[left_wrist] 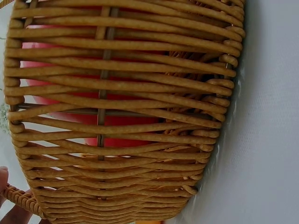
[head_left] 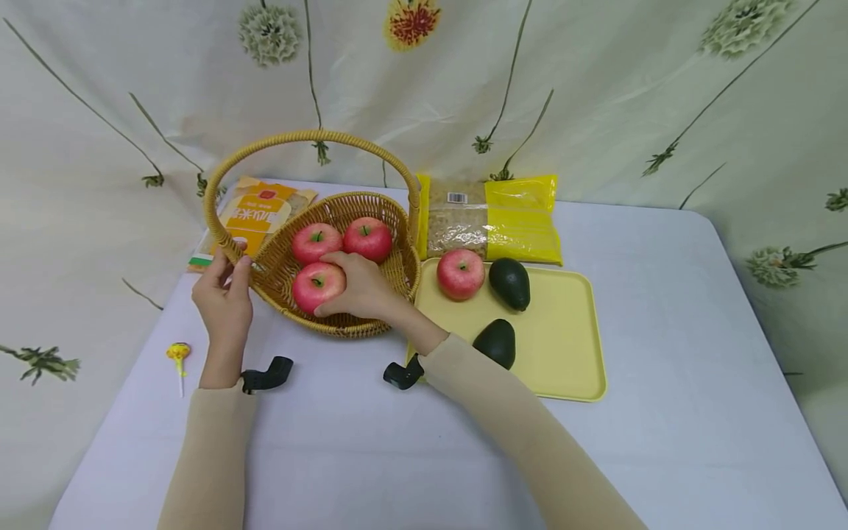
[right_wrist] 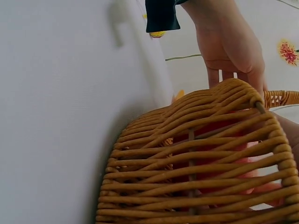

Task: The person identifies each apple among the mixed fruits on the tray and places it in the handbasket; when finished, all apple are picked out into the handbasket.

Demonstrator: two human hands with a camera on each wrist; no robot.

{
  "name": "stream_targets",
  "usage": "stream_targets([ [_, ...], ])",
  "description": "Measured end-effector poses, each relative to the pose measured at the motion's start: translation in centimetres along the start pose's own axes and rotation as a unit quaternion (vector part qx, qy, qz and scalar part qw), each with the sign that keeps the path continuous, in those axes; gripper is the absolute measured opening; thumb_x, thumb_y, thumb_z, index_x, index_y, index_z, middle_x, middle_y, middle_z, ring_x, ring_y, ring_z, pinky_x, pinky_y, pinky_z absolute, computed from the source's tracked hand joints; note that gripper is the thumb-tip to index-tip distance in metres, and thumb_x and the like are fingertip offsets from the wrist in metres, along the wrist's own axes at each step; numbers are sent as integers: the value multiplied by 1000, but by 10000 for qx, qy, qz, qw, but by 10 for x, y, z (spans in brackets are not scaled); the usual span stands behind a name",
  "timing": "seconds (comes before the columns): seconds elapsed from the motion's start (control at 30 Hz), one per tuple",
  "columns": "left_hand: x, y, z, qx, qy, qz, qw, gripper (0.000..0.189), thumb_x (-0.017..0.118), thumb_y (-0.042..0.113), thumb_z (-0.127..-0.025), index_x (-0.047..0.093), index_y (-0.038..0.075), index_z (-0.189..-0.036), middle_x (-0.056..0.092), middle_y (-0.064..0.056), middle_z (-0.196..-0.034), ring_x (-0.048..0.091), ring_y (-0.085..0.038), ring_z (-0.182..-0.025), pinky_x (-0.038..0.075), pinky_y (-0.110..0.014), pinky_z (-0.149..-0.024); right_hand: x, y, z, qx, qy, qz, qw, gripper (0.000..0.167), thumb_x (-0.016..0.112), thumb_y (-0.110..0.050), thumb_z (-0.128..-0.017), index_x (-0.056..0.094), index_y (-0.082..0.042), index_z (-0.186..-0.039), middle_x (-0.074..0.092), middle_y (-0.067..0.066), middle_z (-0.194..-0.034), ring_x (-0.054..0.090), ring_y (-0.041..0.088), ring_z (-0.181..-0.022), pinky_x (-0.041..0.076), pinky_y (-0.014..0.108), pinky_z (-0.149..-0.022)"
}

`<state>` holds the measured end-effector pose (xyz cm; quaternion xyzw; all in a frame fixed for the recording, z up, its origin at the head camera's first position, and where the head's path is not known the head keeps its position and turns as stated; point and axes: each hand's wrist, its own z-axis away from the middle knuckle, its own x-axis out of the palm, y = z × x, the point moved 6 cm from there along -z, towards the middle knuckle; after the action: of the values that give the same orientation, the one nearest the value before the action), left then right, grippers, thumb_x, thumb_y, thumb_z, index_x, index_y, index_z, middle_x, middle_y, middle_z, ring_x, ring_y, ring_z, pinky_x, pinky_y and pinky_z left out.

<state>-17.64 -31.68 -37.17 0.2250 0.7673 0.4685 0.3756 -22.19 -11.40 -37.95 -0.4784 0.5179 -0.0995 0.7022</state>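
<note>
Apple point(head_left: 314, 290) in the right hand point(head_left: 362, 285), round, pinkish-red, green-stemmed

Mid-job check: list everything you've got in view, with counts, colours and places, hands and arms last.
Table: one, whitish, under everything
Backdrop: one, pale with printed flowers, behind the table
Tray: one, pale yellow, right of centre
Basket: one, tan wicker, left of the tray
Apples: four, red, three in the basket, one on the tray
Avocados: two, dark green, on the tray
Yellow bag: one, yellow with a clear panel, behind the tray
Orange bag: one, mostly orange, behind the basket's left side
Lollipop: one, yellow with white stick, table's left
Black pieces: two, black, at the wrists
Sleeves: two, beige, on the arms
Left hand: one, bare, gripping the basket handle
Right hand: one, bare, holding the nearest basket apple
</note>
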Motion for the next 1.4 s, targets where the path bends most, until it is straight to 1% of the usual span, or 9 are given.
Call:
stream_targets([
  [0.1, 0, 0, 0, 55, 43, -12, 10000, 32, 56, 26, -100, 64, 18, -130, 65, -6, -128, 59, -3, -106, 50, -11, -82, 6, 0, -5, 40, -91, 109, 9999, 82, 87, -34, -70, 50, -13, -141, 57, 5, -133, 52, 19, -122, 45, 31, -102],
  [0.27, 1, -2, -1, -46, -25, -12, 10000, 35, 55, 27, -100, 61, 21, -134, 64, -4, -131, 59, -7, -114, 52, -17, -90, 11, 0, -10, 61, -194, 315, 9993, 80, 87, -33, -71, 50, -12, -140, 57, 6, -132, 50, 21, -124, 45, 32, -103],
  [0.47, 1, 0, -1, 80, 17, 99, 9999, 33, 57, 25, -99, 64, 16, -130, 65, -8, -128, 58, 0, -104, 50, -10, -82, 14, -1, -12, -71, -311, 590, 9977, 80, 85, -35, -74, 48, -11, -141, 59, 5, -129, 49, 20, -121, 44, 29, -100],
  [0.67, 0, -3, 0, -108, -12, 12, 9999, 35, 55, 28, -100, 61, 21, -134, 64, -3, -131, 60, -8, -115, 52, -20, -92, 16, 0, -11, -84, -437, 694, 9966, 82, 82, -36, -78, 42, -11, -146, 57, 6, -132, 47, 18, -120, 43, 28, -101],
  [0.87, 1, -2, 0, -133, -48, 27, 9999, 36, 55, 28, -100, 60, 23, -135, 64, -2, -131, 59, -10, -117, 52, -20, -92, 16, 0, -9, -72, -427, 650, 9969, 82, 81, -34, -79, 41, -10, -146, 55, 8, -132, 46, 18, -120, 44, 28, -101],
  [1.03, 1, -2, 0, -68, -23, 81, 9999, 34, 56, 27, -100, 63, 20, -132, 64, -6, -130, 59, -6, -110, 51, -14, -87, 13, -2, -7, -60, -400, 632, 9972, 81, 81, -33, -80, 41, -10, -147, 54, 9, -131, 47, 19, -120, 44, 30, -101],
  [1.2, 0, -1, 0, -26, 13, 86, 10000, 33, 56, 27, -99, 64, 18, -130, 64, -7, -130, 59, -3, -107, 51, -12, -84, 11, -3, -5, -81, -309, 595, 9977, 80, 80, -34, -80, 41, -11, -147, 53, 9, -129, 47, 18, -118, 45, 29, -99],
  [1.33, 0, 0, 0, 50, 27, 128, 9999, 33, 57, 26, -99, 65, 16, -129, 65, -8, -129, 58, 1, -103, 49, -9, -80, 2, -8, 4, -127, -142, 367, 9991, 79, 79, -35, -81, 42, -13, -147, 53, 8, -128, 47, 17, -117, 45, 30, -99],
  [1.4, -1, 1, 0, 65, 23, 134, 9999, 33, 57, 26, -99, 65, 16, -129, 65, -8, -128, 58, 1, -103, 49, -9, -80, -5, -12, 11, -190, -41, 222, 9996, 79, 78, -37, -82, 42, -14, -147, 52, 7, -130, 47, 16, -117, 45, 31, -100],
])
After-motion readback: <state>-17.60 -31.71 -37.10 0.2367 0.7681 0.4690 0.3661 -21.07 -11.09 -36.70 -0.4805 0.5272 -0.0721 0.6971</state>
